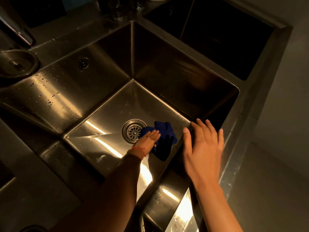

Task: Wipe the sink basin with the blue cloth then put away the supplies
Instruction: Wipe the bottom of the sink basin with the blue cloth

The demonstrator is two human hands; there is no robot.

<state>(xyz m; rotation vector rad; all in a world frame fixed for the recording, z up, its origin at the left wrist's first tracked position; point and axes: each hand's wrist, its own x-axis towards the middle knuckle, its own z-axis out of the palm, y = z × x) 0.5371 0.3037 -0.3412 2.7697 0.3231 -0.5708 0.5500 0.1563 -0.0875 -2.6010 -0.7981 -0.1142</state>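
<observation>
A steel sink basin (107, 113) fills the middle of the view, with a round drain (133, 130) in its floor. The blue cloth (164, 129) lies bunched on the basin floor just right of the drain. My left hand (148, 139) reaches down into the basin and presses flat on the cloth with straight fingers; a thin red string circles its wrist. My right hand (202, 148) hovers above the basin's right edge, fingers spread and straight, holding nothing.
A second, darker basin (222, 47) lies at the back right. A faucet (18, 34) and a round metal fitting (16, 64) stand at the left. Water drops speckle the left basin wall. Glasses stand on the rim (117, 15) at the back.
</observation>
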